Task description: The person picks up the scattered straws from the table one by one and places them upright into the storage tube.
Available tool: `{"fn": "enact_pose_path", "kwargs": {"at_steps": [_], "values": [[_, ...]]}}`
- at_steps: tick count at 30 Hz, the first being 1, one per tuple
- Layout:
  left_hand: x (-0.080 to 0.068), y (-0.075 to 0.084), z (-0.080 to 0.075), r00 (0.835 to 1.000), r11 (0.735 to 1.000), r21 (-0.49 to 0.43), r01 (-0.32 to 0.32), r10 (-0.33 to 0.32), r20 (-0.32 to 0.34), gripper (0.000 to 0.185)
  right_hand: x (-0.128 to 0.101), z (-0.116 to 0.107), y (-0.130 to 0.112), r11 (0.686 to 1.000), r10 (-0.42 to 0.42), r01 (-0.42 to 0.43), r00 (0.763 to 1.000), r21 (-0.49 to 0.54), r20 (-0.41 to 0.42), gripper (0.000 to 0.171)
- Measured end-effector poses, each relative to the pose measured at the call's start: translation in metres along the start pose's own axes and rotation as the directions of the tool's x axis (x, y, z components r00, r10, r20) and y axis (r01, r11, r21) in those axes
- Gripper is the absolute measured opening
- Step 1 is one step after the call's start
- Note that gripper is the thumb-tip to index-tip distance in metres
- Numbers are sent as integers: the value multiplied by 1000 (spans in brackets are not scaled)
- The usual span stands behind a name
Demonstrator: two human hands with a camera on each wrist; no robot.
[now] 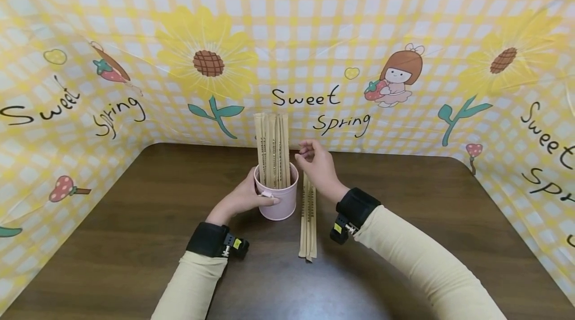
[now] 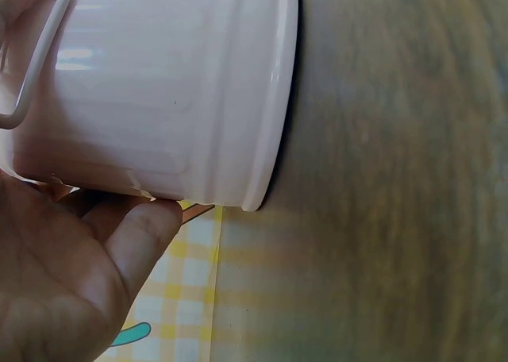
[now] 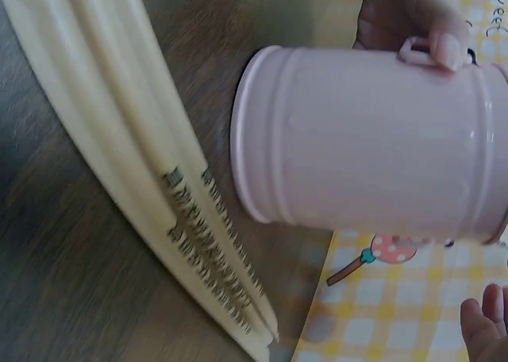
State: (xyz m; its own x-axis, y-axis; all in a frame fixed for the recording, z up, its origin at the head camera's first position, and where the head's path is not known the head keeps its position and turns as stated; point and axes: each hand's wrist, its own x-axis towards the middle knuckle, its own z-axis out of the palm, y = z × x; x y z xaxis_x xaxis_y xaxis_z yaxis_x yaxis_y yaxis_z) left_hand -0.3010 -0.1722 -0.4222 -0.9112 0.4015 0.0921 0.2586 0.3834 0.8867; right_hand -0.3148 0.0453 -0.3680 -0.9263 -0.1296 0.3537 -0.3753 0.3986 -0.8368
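Note:
A pale pink metal bucket (image 1: 280, 206) with a small side handle stands on the table, holding several paper-wrapped chopsticks (image 1: 271, 153) upright. My left hand (image 1: 240, 195) grips the bucket's left side, its thumb by the handle; the left wrist view shows this hand (image 2: 63, 275) against the wall. Just right of the rim, my right hand (image 1: 321, 167) is raised with loosely bent fingers and nothing visible in them. Below it, a few more wrapped chopsticks (image 1: 308, 225) lie side by side on the table, their printed lettering visible in the right wrist view.
The dark wooden table (image 1: 135, 250) reaches back to a yellow checked cloth (image 1: 296, 45) printed with flowers and lettering, which hangs behind and at both sides. Black straps with small cameras (image 1: 340, 228) sit on both wrists.

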Motion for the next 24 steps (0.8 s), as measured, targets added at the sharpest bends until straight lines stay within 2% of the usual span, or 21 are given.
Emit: {"fn": "enact_pose_path", "kwargs": {"at_steps": [4,8,12,16,18,24], "values": [[-1,0,1,1000,1000,0,8,-8,-5,100,2,-4,14,999,33,-33,999,-29,1,34],[0,-1,1,1000,1000,1,16,-16,-5,100,2,-10,35,981,139,-125,986,-149,87,34],[0,-1,2,1000,1000,5,16,-16,4,101,-3,-14,58,940,278,-227,943,-256,183,34],[0,1,1,1000,1000,2,13,-13,10,102,-7,-12,70,917,368,-314,904,-247,216,36],[0,2,0,1000,1000,1,16,-16,6,101,-8,-11,72,914,373,-319,903,-251,213,36],[0,2,-1,1000,1000,1,30,-30,4,100,-7,-7,74,907,333,-257,922,-332,196,32]]}}
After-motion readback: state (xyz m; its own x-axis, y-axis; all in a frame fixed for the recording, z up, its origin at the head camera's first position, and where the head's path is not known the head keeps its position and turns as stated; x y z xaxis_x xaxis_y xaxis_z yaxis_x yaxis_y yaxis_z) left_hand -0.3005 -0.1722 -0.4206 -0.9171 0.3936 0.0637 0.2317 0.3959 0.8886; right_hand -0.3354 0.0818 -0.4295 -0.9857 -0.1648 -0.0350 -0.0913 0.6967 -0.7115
